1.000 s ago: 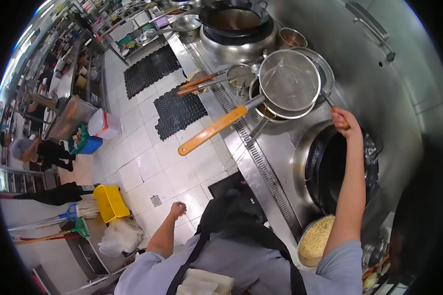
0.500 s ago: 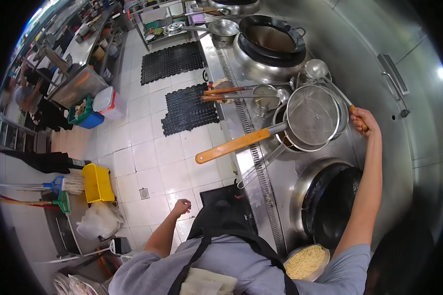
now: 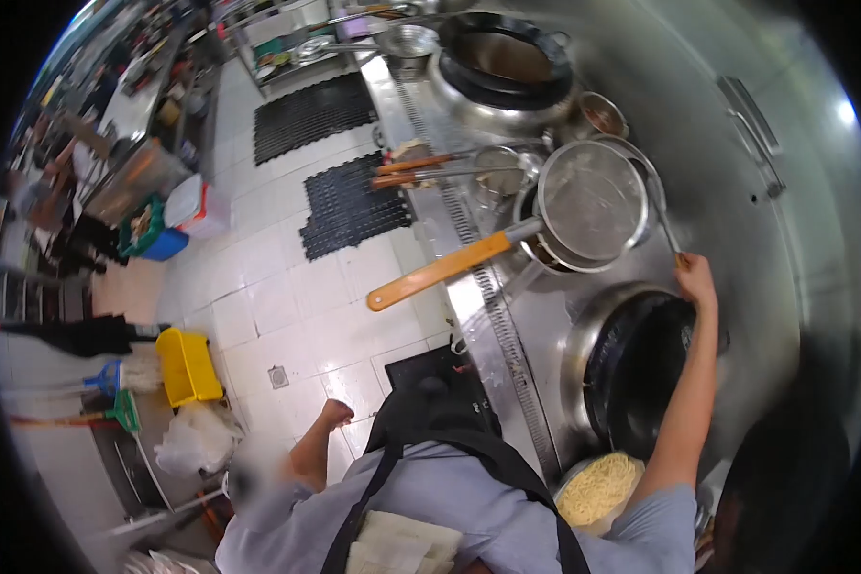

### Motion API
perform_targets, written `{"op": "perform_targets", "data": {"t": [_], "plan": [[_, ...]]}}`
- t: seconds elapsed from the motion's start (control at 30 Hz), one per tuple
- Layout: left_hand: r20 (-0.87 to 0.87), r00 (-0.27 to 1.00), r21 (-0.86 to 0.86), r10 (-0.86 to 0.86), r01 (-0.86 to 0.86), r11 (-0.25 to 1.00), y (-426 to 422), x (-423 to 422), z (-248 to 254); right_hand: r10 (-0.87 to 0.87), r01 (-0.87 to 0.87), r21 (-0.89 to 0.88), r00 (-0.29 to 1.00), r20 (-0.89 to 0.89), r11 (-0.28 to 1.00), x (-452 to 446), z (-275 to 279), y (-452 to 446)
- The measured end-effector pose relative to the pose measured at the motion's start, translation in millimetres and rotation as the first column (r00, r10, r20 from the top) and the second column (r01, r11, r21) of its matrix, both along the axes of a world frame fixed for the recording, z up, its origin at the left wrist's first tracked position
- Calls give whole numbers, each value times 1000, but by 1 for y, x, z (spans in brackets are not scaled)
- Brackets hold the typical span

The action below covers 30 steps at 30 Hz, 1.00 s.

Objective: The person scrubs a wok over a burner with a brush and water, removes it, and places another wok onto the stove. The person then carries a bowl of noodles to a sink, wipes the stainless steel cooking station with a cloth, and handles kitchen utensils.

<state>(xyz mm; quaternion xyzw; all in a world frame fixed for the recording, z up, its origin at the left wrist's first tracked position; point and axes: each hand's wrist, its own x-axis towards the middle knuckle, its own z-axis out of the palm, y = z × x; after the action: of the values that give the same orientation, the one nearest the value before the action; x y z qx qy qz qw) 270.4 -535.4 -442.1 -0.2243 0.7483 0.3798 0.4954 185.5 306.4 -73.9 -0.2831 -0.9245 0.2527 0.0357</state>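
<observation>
My right hand (image 3: 695, 277) is closed round the handle end of a ladle (image 3: 666, 216), above the stove between the strainer and a wok. The ladle's shaft runs up along the strainer's right side; its bowl cannot be clearly made out. A round mesh strainer (image 3: 593, 203) with a long wooden handle lies over a pot. Behind it a small metal container (image 3: 603, 115) holds something brownish. The black wok (image 3: 646, 368) sits on the near burner, below my right forearm. My left hand (image 3: 336, 414) hangs at my side over the floor, fingers curled, with nothing visible in it.
A bowl of noodles (image 3: 598, 490) stands by the near burner. Another wok (image 3: 502, 59) with brown liquid sits on the far burner. Wooden-handled tools (image 3: 421, 170) jut over the stove's edge. A yellow mop bucket (image 3: 189, 366) and black mats (image 3: 356, 206) are on the floor.
My right hand has come down and closer with the ladle. Its bowl has left the small metal container, whose contents now show. My left hand has shifted slightly left and down, fingers curled tighter.
</observation>
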Motion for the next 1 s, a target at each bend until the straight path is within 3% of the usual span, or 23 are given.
{"op": "perform_targets", "data": {"t": [0.03, 0.07, 0.1, 0.17, 0.2, 0.27, 0.3, 0.47, 0.6, 0.83, 0.87, 0.93, 1.0], "plan": [[3, 1000, -11, -19, 19, 1000, 1, 3, -1, -64, 67, -80, 997, 39, 995, 8, 7, -9], [6, 999, -24, -38, 38, 999, 5, 3, -1, -171, 194, -294, 980, 103, 936, 5, 28, -46], [16, 997, -44, -80, 80, 996, 12, -2, 5, -246, 254, -533, 965, 88, 807, 11, 18, -37], [-66, 998, 102, 0, 7, 995, 19, -12, -21, -415, 290, -875, 903, 115, 387, 23, 0, -28], [-89, 995, 164, 40, -25, 986, 13, -14, -25, -503, 264, -956, 848, 167, 128, 35, -8, -32], [-131, 991, 166, 33, -11, 986, 40, -37, -4, -431, 69, -997, 899, 78, -38, 65, -16, -38], [-152, 988, 186, 35, -6, 982, 51, -47, 4, -446, 2, -999, 895, 20, -41, 82, -16, -48], [-249, 969, 246, -6, 69, 967, 89, -82, 33, -408, 52, -946, 909, -88, 319, 150, 21, -88], [-193, 980, 195, -55, 93, 976, 82, -81, 24, -297, 161, -735, 953, -58, 659, 174, 56, -100], [-55, 995, 129, -80, 87, 988, 57, -52, 1, -263, 181, -481, 959, -109, 858, 139, 44, -89], [-43, 995, 108, -85, 89, 990, 53, -47, 4, -190, 122, -482, 977, -95, 868, 126, 33, -76], [-72, 995, 175, -61, 73, 982, 43, -40, -2, -123, 87, -292, 986, -108, 953, 94, 1, -58], [-78, 996, 172, -31, 44, 984, 47, -41, 10, -196, 156, -365, 978, -76, 918, 62, -8, -66]]}}
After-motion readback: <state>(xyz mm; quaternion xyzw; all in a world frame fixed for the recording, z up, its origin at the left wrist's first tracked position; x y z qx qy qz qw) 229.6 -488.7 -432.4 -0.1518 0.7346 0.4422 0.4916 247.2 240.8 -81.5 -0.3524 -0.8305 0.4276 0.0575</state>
